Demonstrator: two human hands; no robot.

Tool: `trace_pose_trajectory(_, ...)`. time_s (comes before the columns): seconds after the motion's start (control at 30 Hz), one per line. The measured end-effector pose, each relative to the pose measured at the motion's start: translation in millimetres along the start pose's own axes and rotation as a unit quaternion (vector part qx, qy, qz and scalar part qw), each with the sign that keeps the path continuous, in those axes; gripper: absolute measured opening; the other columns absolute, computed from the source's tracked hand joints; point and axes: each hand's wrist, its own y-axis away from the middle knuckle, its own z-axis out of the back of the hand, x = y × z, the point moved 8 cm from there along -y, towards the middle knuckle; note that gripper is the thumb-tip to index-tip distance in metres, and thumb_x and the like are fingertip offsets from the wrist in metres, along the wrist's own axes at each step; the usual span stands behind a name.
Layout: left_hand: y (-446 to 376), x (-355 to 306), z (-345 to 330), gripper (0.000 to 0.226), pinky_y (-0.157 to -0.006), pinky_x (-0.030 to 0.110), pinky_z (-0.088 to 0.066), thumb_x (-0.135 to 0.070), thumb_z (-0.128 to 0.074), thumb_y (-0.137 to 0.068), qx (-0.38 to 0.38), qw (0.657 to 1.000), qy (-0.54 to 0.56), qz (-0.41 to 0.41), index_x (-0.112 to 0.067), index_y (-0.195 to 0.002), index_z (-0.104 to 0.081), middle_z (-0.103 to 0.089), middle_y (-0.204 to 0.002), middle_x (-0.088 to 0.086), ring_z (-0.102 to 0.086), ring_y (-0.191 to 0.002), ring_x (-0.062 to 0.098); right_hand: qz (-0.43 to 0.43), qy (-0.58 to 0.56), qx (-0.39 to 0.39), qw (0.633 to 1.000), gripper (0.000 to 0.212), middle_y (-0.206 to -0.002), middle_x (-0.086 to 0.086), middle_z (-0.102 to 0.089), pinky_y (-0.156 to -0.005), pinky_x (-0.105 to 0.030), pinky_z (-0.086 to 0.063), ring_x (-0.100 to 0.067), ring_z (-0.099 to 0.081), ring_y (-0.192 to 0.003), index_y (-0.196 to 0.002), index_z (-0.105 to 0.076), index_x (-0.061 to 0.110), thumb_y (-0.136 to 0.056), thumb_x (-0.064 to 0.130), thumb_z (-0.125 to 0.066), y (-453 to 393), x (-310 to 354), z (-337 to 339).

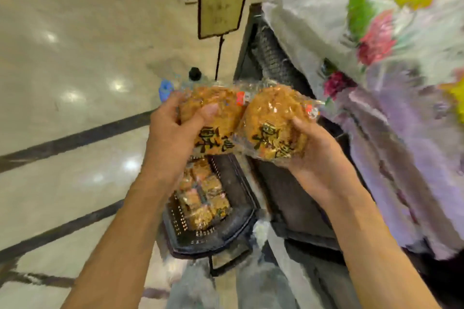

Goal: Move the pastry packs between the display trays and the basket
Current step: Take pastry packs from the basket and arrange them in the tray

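Each hand grips one pastry pack: left hand [173, 130], right hand [319, 158].

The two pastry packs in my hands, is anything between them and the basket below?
Nothing visible does. The left pack and right pack hang above the basket, whose open top already holds other packs.
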Motion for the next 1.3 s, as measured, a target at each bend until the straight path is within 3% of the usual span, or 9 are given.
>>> trace_pose_trajectory(0.17,59,-80,-124,0.021,-0.089,0.043,-0.058,-0.015,-0.074,-0.089,0.156,0.987,0.018,-0.043,-0.016,-0.109,-0.068,-0.077,-0.103,0.004,-0.072,-0.098,0.022,0.107,-0.036,-0.082,0.990,0.054,-0.141,-0.019,-0.057,-0.094,-0.044,-0.055,-0.031,-0.062,-0.120,-0.141,-0.055,0.008,-0.090,0.022,-0.067,135,82,51)
trace_pose_trajectory(0.3,130,-111,-252,0.027,-0.075,0.023,-0.055,-0.027,-0.081,-0.076,0.327,0.942,-0.009,-0.082,-0.025,-0.099,-0.068,-0.077,-0.088,-0.011,-0.071,-0.082,0.004,0.177,-0.046,-0.219,0.959,0.065,-0.134,-0.021,-0.063,-0.083,-0.048,-0.062,-0.031,-0.069,-0.104,-0.132,-0.063,0.011,-0.071,0.020,-0.085,259,123,135)
trace_pose_trajectory(0.4,192,-118,-354,0.027,-0.070,0.016,-0.054,-0.027,-0.079,-0.070,0.442,0.890,-0.029,-0.110,-0.027,-0.095,-0.067,-0.075,-0.080,-0.015,-0.068,-0.073,0.000,0.226,-0.045,-0.318,0.920,0.062,-0.123,-0.014,-0.071,-0.083,-0.054,-0.060,-0.028,-0.072,-0.103,-0.115,-0.074,0.021,-0.058,0.027,-0.096,363,142,204)
trace_pose_trajectory(0.63,316,-76,-574,0.032,-0.081,0.027,-0.055,-0.030,-0.086,-0.076,0.617,0.743,-0.170,-0.193,-0.036,-0.103,-0.069,-0.075,-0.096,-0.010,-0.071,-0.094,0.009,0.209,0.098,-0.537,0.811,0.048,-0.113,-0.002,-0.075,-0.089,-0.035,-0.057,-0.020,-0.071,-0.106,-0.123,-0.063,0.019,-0.078,0.017,-0.078,550,160,381)
trace_pose_trajectory(0.77,334,-30,-664,0.038,-0.069,0.012,-0.042,-0.031,-0.082,-0.083,0.617,0.628,-0.339,-0.333,-0.032,-0.118,-0.066,-0.064,-0.086,-0.021,-0.062,-0.086,0.008,0.115,0.259,-0.587,0.758,0.033,-0.107,0.009,-0.069,-0.093,-0.039,-0.052,-0.014,-0.066,-0.103,-0.106,-0.055,0.031,-0.086,0.019,-0.079,574,162,482)
trace_pose_trajectory(0.83,328,-13,-690,0.041,-0.068,0.020,-0.039,-0.028,-0.078,-0.087,0.587,0.579,-0.411,-0.390,-0.026,-0.126,-0.063,-0.066,-0.096,-0.015,-0.060,-0.093,0.011,0.049,0.367,-0.560,0.741,0.037,-0.104,0.014,-0.064,-0.089,-0.039,-0.050,-0.016,-0.062,-0.101,-0.110,-0.051,0.033,-0.086,0.025,-0.078,558,165,516)
trace_pose_trajectory(0.93,316,14,-726,0.038,-0.077,0.031,-0.043,-0.027,-0.072,-0.090,0.560,0.495,-0.495,-0.444,-0.029,-0.127,-0.060,-0.069,-0.115,-0.005,-0.063,-0.109,0.021,-0.084,0.556,-0.521,0.642,0.052,-0.119,0.004,-0.060,-0.085,-0.037,-0.047,-0.024,-0.057,-0.116,-0.133,-0.040,0.031,-0.090,0.034,-0.070,534,174,554)
trace_pose_trajectory(1.07,305,38,-758,0.037,-0.085,0.038,-0.050,-0.032,-0.066,-0.091,0.527,0.407,-0.551,-0.503,-0.032,-0.126,-0.055,-0.065,-0.119,-0.002,-0.059,-0.112,0.024,-0.128,0.630,-0.494,0.586,0.041,-0.130,0.000,-0.056,-0.087,-0.037,-0.045,-0.026,-0.054,-0.119,-0.130,-0.043,0.026,-0.093,0.024,-0.061,505,178,584)
trace_pose_trajectory(1.3,303,42,-765,0.083,-0.084,0.044,-0.044,-0.020,-0.085,-0.068,0.431,0.451,-0.476,-0.620,-0.022,-0.144,-0.051,-0.058,-0.121,0.013,-0.055,-0.108,0.036,-0.141,0.671,-0.542,0.486,0.070,-0.127,-0.018,-0.052,-0.094,-0.047,-0.047,-0.038,-0.050,-0.112,-0.134,-0.044,0.019,-0.072,0.008,-0.077,485,171,595)
